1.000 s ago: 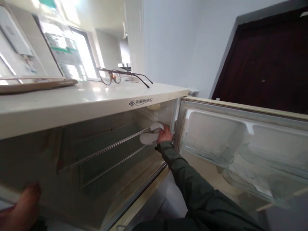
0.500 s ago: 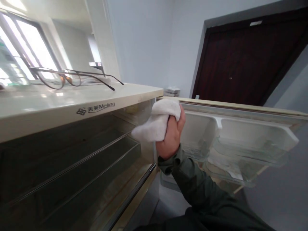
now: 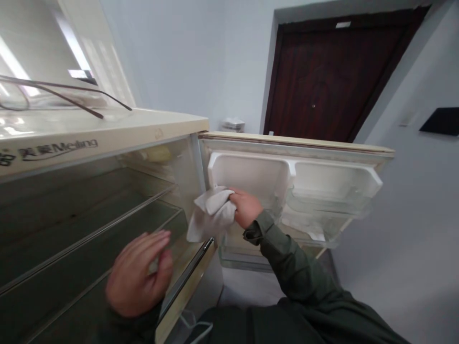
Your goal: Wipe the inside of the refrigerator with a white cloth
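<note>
A white cloth point(image 3: 211, 217) hangs in loose folds from my right hand point(image 3: 246, 208), whose fingers are closed on its edge. Both are by the hinge side of the open fridge door point(image 3: 301, 143), in front of its inner shelves. My left hand point(image 3: 140, 272) is raised before the open fridge compartment point(image 3: 82, 205), slightly blurred. Its fingers are bent a little, the thumb stands apart, and nothing is in it. Glass shelves with metal front edges point(image 3: 89, 243) run across the compartment behind that hand.
Eyeglasses point(image 3: 71, 98) rest on the fridge top point(image 3: 154, 122). White bins point(image 3: 251, 177) and clear racks point(image 3: 322, 203) line the door's inside. Behind it are a pale wall and a dark red door point(image 3: 333, 81). A thin cord point(image 3: 201, 329) shows at the bottom.
My right hand has lowered the cloth from the top corner near the hinge, and the cloth now hangs looser. My left hand has come into view. The view has turned right.
</note>
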`<state>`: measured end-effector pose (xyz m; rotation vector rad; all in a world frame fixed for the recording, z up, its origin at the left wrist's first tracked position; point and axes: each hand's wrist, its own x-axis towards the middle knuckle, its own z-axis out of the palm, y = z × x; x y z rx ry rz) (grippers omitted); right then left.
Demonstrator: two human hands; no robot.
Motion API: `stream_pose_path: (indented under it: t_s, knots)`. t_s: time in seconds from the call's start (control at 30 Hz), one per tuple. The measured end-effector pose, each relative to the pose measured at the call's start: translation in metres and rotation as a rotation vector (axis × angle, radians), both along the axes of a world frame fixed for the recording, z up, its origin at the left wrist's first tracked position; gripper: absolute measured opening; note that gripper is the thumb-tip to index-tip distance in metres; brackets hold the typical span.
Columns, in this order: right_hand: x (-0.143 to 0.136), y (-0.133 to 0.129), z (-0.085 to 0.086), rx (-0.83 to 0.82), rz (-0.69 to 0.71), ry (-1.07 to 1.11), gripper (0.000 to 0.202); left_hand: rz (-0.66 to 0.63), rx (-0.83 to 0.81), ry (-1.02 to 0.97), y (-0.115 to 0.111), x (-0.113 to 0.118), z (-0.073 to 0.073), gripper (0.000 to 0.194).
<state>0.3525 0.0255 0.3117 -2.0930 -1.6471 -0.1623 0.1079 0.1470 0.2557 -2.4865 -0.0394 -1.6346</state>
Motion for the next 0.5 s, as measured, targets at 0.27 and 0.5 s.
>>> stream_pose_path:
  t_s: [0.27,0.5]
  knots:
    - [0.027,-0.018,0.023,0.158,-0.426,-0.129,0.044,-0.103,0.038,0.013,-0.016,0.125,0.040,0.038]
    - [0.027,-0.012,0.010,-0.365,-0.045,-0.129,0.031,-0.054,0.034,0.067,-0.011,0.160,0.019,0.051]
